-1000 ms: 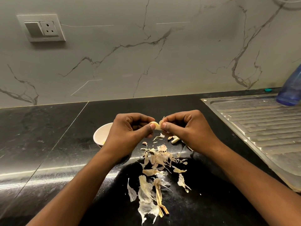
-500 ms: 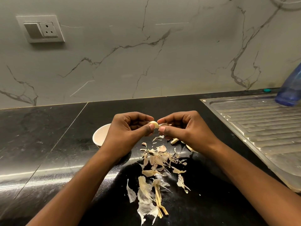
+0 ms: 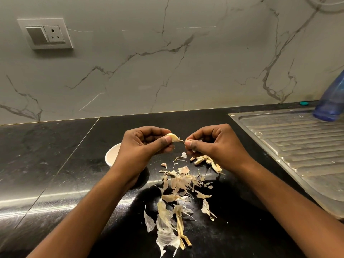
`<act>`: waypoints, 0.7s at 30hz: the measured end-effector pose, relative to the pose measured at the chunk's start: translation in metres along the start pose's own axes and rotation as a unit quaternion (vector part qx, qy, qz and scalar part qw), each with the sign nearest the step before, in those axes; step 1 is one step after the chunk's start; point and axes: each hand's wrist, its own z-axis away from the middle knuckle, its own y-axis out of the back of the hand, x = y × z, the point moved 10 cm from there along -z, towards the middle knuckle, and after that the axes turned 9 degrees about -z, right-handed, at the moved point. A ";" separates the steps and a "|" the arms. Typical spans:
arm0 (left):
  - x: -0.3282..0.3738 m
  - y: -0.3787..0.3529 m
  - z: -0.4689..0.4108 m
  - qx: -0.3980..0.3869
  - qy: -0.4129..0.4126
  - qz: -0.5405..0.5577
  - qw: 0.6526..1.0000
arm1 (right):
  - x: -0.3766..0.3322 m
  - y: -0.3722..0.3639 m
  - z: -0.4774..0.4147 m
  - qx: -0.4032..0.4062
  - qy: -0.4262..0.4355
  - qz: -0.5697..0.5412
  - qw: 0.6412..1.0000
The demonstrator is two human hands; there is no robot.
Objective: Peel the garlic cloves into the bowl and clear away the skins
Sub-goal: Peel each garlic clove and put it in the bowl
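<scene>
My left hand [image 3: 145,144] pinches a pale garlic clove [image 3: 172,137] between thumb and forefinger above the black counter. My right hand [image 3: 214,144] pinches a thin strip of skin [image 3: 183,141] that still trails from the clove's tip. A white bowl [image 3: 112,155] stands behind my left wrist, mostly hidden by it, so its contents cannot be seen. Several loose garlic skins [image 3: 178,183] lie scattered on the counter below both hands, with a few thicker stem pieces [image 3: 202,159] under my right hand.
A steel sink drainboard [image 3: 297,155] takes up the right side, with a blue bottle [image 3: 331,103] at its far end and a small teal cap [image 3: 304,103] by the wall. A marble backsplash with a socket plate [image 3: 45,33] rises behind the black counter [image 3: 46,164].
My hands have drawn apart. The right hand pulled a strip of skin away from the clove, which the left hand keeps holding in place.
</scene>
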 end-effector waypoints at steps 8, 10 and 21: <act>-0.002 -0.005 0.001 -0.020 -0.003 -0.020 1.000 | 0.002 -0.010 0.001 -0.031 -0.003 0.009 0.999; 0.000 -0.006 0.000 -0.020 -0.015 -0.042 0.999 | 0.002 -0.010 0.001 -0.028 0.003 0.016 0.999; 0.000 -0.004 0.000 -0.019 -0.037 -0.074 0.996 | -0.002 -0.019 0.004 -0.057 0.018 0.041 0.997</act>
